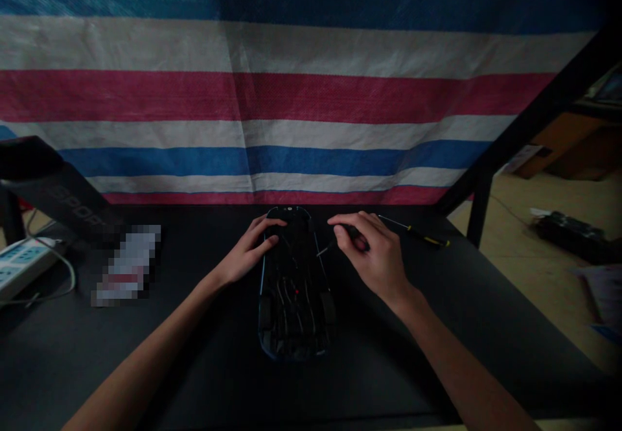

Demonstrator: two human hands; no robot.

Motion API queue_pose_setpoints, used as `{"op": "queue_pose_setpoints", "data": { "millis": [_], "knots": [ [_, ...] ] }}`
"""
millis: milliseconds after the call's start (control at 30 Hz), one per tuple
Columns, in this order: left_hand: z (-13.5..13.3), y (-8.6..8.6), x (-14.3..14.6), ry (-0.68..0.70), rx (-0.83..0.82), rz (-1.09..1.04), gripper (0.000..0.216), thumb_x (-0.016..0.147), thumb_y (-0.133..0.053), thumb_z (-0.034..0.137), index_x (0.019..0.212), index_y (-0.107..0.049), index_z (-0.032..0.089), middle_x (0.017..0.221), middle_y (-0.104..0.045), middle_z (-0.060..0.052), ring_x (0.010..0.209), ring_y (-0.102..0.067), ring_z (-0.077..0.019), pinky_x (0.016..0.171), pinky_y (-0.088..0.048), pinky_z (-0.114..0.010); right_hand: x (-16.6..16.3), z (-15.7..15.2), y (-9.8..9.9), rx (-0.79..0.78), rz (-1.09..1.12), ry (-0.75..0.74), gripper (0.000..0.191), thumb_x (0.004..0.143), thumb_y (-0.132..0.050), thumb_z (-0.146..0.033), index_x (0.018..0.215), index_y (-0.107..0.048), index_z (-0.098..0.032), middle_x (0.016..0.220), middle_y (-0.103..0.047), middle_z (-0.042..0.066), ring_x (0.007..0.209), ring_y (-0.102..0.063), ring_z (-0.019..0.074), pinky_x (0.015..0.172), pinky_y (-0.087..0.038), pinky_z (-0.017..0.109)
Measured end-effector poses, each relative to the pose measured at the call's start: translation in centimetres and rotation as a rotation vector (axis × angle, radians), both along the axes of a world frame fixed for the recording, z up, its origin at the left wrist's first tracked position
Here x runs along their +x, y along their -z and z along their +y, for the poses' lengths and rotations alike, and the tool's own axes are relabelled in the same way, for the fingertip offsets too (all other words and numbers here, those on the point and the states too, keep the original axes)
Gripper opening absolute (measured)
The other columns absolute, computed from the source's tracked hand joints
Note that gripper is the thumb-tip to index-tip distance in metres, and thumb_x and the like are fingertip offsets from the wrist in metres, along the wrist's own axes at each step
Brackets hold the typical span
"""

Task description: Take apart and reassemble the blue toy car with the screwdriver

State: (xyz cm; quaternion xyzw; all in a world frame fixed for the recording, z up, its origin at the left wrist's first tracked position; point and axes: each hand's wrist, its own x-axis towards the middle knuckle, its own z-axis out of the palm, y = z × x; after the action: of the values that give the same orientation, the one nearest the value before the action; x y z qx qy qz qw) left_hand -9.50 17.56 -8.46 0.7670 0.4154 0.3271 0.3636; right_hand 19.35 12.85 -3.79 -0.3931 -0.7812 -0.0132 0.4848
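Observation:
A toy car (296, 301) lies upside down on the black table, its dark underside and wheels facing up. My left hand (250, 249) grips the car's far left side, thumb and fingers resting on the underside. In my right hand (372, 246) is a screwdriver (332, 247) with a dark handle, mostly hidden by the fingers. Its thin metal shaft points left and down toward the car's right edge; whether the tip touches the car I cannot tell. Beyond that hand, a second screwdriver (427, 237) with a yellow and black handle lies on the table.
On the left stand a white power strip (29, 262) with a cable and a dark box (72, 191) lettered SPORT. A blurred-out flat item (129, 266) lies beside them. Striped sheeting (301, 100) hangs behind the table (204, 366). A dark frame post (480, 207) rises at the right.

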Motion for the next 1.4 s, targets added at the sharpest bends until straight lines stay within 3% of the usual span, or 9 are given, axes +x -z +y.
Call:
{"op": "queue_pose_setpoints", "data": {
  "millis": [133, 300, 433, 600, 700, 867, 1000, 1233, 1400],
  "knots": [
    [0.07, 0.09, 0.04, -0.003, -0.014, -0.002, 0.040, 0.107, -0.053, 0.052, 0.141, -0.062, 0.032, 0.162, -0.049, -0.007, 0.164, -0.029, -0.0300, 0.138, -0.015, -0.053, -0.04, 0.02, 0.05, -0.002, -0.009, -0.018, 0.022, 0.105, -0.053, -0.018, 0.121, -0.066, -0.026, 0.113, -0.077, 0.004, 0.094, -0.068, 0.0214, 0.096, -0.051, 0.043],
    [0.11, 0.20, 0.02, -0.009, 0.004, -0.003, 0.041, 0.107, -0.053, 0.052, 0.141, -0.062, 0.032, 0.161, -0.051, -0.006, 0.164, -0.030, -0.0310, 0.137, -0.015, -0.054, -0.26, -0.10, -0.07, 0.011, 0.007, 0.029, 0.012, 0.105, -0.057, -0.020, 0.105, -0.067, -0.027, 0.098, -0.078, 0.000, 0.079, -0.067, 0.0183, 0.080, -0.051, 0.037],
    [0.00, 0.03, 0.01, -0.004, 0.008, -0.013, 0.040, 0.106, -0.054, 0.051, 0.140, -0.062, 0.031, 0.161, -0.050, -0.007, 0.161, -0.035, -0.0306, 0.137, -0.018, -0.053, -0.29, -0.12, 0.25, 0.028, -0.010, 0.012, 0.016, 0.104, -0.055, -0.019, 0.114, -0.065, -0.026, 0.105, -0.077, 0.002, 0.090, -0.069, 0.0205, 0.090, -0.053, 0.040],
    [0.00, 0.00, -0.01, 0.002, 0.007, -0.002, 0.041, 0.107, -0.052, 0.051, 0.141, -0.062, 0.030, 0.159, -0.051, -0.008, 0.161, -0.034, -0.0300, 0.137, -0.017, -0.053, -0.43, -0.29, 0.65, -0.043, 0.048, 0.048, 0.010, 0.105, -0.057, -0.023, 0.109, -0.065, -0.027, 0.098, -0.074, 0.001, 0.080, -0.067, 0.0172, 0.069, -0.052, 0.031],
    [0.09, 0.10, -0.01, 0.005, 0.013, 0.000, 0.041, 0.107, -0.052, 0.051, 0.141, -0.061, 0.032, 0.159, -0.051, -0.008, 0.162, -0.032, -0.0305, 0.137, -0.016, -0.054, -0.50, -0.38, 0.52, -0.036, 0.031, 0.005, 0.020, 0.104, -0.054, -0.021, 0.121, -0.063, -0.025, 0.108, -0.074, 0.004, 0.093, -0.068, 0.0201, 0.081, -0.055, 0.035],
    [0.07, 0.02, 0.02, 0.005, 0.017, 0.010, 0.041, 0.107, -0.052, 0.053, 0.141, -0.062, 0.033, 0.159, -0.052, -0.007, 0.161, -0.034, -0.0316, 0.137, -0.018, -0.055, -0.42, -0.34, 0.22, -0.031, 0.034, 0.035, 0.013, 0.104, -0.058, -0.022, 0.113, -0.067, -0.027, 0.099, -0.074, 0.001, 0.076, -0.065, 0.0162, 0.080, -0.054, 0.034],
    [0.04, -0.09, 0.09, 0.003, 0.021, 0.012, 0.042, 0.106, -0.052, 0.054, 0.141, -0.062, 0.032, 0.159, -0.053, -0.008, 0.160, -0.036, -0.0324, 0.136, -0.019, -0.056, -0.41, -0.25, 0.29, -0.035, 0.029, -0.020, 0.025, 0.104, -0.054, -0.023, 0.126, -0.063, -0.024, 0.108, -0.072, 0.005, 0.095, -0.068, 0.0213, 0.088, -0.055, 0.038],
    [-0.11, -0.27, 0.12, 0.000, -0.002, 0.004, 0.042, 0.107, -0.051, 0.053, 0.141, -0.061, 0.031, 0.158, -0.053, -0.008, 0.161, -0.033, -0.0322, 0.137, -0.014, -0.057, -0.52, -0.35, 0.13, -0.031, 0.036, 0.028, 0.014, 0.102, -0.056, -0.018, 0.110, -0.064, -0.025, 0.092, -0.072, 0.001, 0.076, -0.065, 0.0165, 0.065, -0.048, 0.030],
    [-0.12, -0.18, 0.07, -0.008, -0.003, 0.006, 0.040, 0.107, -0.052, 0.051, 0.141, -0.061, 0.032, 0.159, -0.053, -0.007, 0.163, -0.031, -0.0298, 0.138, -0.014, -0.055, -0.26, -0.24, 0.06, -0.010, -0.007, 0.024, 0.013, 0.102, -0.054, -0.017, 0.103, -0.064, -0.025, 0.094, -0.074, 0.002, 0.078, -0.065, 0.0180, 0.069, -0.049, 0.033]
  ]
}}
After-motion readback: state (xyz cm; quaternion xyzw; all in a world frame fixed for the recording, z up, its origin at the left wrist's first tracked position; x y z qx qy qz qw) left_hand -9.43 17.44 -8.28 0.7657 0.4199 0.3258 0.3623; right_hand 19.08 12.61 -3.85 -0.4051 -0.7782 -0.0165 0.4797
